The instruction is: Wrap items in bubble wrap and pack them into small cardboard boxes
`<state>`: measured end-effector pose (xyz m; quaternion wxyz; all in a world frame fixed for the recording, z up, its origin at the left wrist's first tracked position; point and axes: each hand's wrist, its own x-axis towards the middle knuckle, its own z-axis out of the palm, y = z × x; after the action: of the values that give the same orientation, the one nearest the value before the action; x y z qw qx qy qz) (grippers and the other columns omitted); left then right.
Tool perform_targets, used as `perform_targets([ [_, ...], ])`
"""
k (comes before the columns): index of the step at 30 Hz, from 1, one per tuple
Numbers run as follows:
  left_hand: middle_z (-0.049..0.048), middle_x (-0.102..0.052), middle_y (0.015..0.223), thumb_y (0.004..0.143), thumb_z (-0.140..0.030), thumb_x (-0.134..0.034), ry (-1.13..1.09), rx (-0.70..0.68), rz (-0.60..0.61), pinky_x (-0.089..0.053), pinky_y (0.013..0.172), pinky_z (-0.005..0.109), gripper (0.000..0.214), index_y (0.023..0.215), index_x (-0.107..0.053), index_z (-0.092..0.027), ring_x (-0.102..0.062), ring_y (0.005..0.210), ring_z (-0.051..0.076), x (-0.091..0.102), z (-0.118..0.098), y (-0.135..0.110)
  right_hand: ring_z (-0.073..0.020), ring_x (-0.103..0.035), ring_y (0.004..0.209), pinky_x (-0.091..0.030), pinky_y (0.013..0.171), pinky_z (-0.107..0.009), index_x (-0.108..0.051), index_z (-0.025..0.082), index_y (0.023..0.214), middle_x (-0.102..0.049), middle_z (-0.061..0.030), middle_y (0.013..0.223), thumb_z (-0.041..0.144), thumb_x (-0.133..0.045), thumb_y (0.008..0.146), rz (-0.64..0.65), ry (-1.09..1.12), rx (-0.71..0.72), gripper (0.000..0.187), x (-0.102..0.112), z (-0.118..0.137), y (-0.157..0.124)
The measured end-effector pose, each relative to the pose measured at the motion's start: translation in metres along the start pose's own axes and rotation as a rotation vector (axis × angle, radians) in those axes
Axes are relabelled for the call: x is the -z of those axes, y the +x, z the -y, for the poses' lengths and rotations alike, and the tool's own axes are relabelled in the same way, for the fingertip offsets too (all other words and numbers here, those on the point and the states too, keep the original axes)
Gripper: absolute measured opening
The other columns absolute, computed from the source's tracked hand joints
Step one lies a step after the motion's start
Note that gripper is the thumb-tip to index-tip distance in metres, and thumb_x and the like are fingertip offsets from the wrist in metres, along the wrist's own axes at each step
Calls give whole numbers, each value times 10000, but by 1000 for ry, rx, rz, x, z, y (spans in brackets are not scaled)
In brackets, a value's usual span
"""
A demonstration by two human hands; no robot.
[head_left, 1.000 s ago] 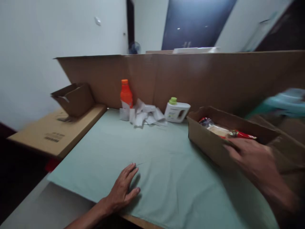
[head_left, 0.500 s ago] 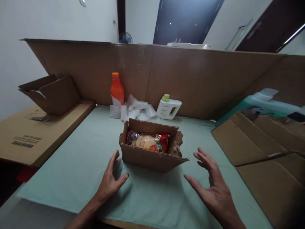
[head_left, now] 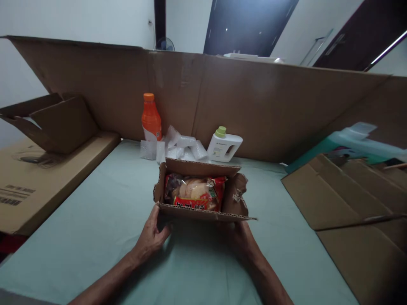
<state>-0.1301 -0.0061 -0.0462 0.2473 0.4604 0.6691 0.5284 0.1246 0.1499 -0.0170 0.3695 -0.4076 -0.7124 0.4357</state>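
Having moved inward, the left hand (head_left: 151, 237) is touching the left front corner of the cardboard box (head_left: 203, 215), whose long axis is running crosswise just ahead; the right hand (head_left: 243, 238), equally near, is reaching beneath its right front edge. Whether either grip is closed, I cannot tell.

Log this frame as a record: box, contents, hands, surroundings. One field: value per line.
Box: open-topped cardboard box, right end torn
Contents: red-and-clear packet
Left-hand grip: fingertips at the box's near left corner
Right-hand grip: at its near side, fingers hidden
Behind: orange bottle, crumpled clear wrapping, white jug with green cap
Left: second box on flat carton
Right: cardboard flaps, green container
Surface: pale green cloth
Unclear: whether the box is lifted
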Motion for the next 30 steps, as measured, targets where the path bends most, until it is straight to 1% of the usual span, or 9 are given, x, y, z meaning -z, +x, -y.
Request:
perform_targets([
  [4,175,-443,1548,884,-394,-573,21,54,-11,-301,1219,496,722,1522,-352,-139,-371,1469,322,-6,11,-3,-350,-713,1012,-598,865,-494,-672,168,1138,-757,-147,1108,515,-778,719,24,55,-170,554,-6,-17,-9],
  [8,170,-370,1600,879,-382,-583,28,73,31,-282,1232,495,764,1554,-322,-138,-328,1492,332,-10,17,-3,-340,-715,1048,-595,895,-458,-661,171,1143,-766,-129,1118,545,-752,729,-43,-1,-236,566,-8,-24,-13],
  [15,119,-369,1609,751,-151,-516,34,-92,94,-308,1227,469,851,1572,-297,-139,-360,1480,296,-12,3,45,-334,-696,1092,-576,919,-441,-580,178,1320,-748,-110,1175,541,-660,794,-135,-145,-187,644,-9,-18,6],
  [17,96,-522,1507,686,-105,-483,109,-112,64,-400,1172,422,785,1469,-485,-164,-486,1396,259,-1,-2,64,-338,-704,1061,-579,897,-436,-594,174,1303,-754,-114,1144,536,-640,807,-117,-185,-190,616,-10,-18,9],
  [20,79,-718,1194,709,-113,-475,285,-49,-70,-531,989,346,481,1119,-717,-186,-661,1132,217,26,-8,109,-335,-711,1019,-584,873,-421,-607,156,1265,-761,-119,1099,549,-627,803,-117,-215,-195,606,-10,-17,8],
  [23,99,-714,1070,821,-232,-523,393,37,-225,-527,907,347,319,1072,-705,-160,-671,946,214,46,-11,173,-329,-717,973,-590,831,-408,-625,162,1210,-767,-112,1059,556,-623,797,-123,-228,-186,571,-10,-17,7],
  [26,104,-708,984,819,-351,-625,474,129,-317,-502,875,350,312,1047,-689,-147,-650,922,242,47,-14,235,-325,-720,959,-592,817,-401,-632,165,1174,-771,-109,1045,547,-628,789,-136,-233,-177,542,-10,-18,8],
  [28,95,-703,897,797,-347,-654,506,182,-341,-498,823,335,247,947,-688,-153,-648,892,252,43,-18,261,-324,-719,972,-590,827,-399,-629,161,1169,-770,-113,1055,538,-631,785,-148,-234,-174,538,-10,-19,8],
  [30,88,-690,846,785,-305,-641,531,208,-360,-494,787,321,155,836,-666,-161,-646,857,249,43,-23,266,-318,-717,974,-586,835,-399,-631,160,1152,-769,-114,1052,529,-634,787,-148,-233,-164,519,-9,-21,8],
])
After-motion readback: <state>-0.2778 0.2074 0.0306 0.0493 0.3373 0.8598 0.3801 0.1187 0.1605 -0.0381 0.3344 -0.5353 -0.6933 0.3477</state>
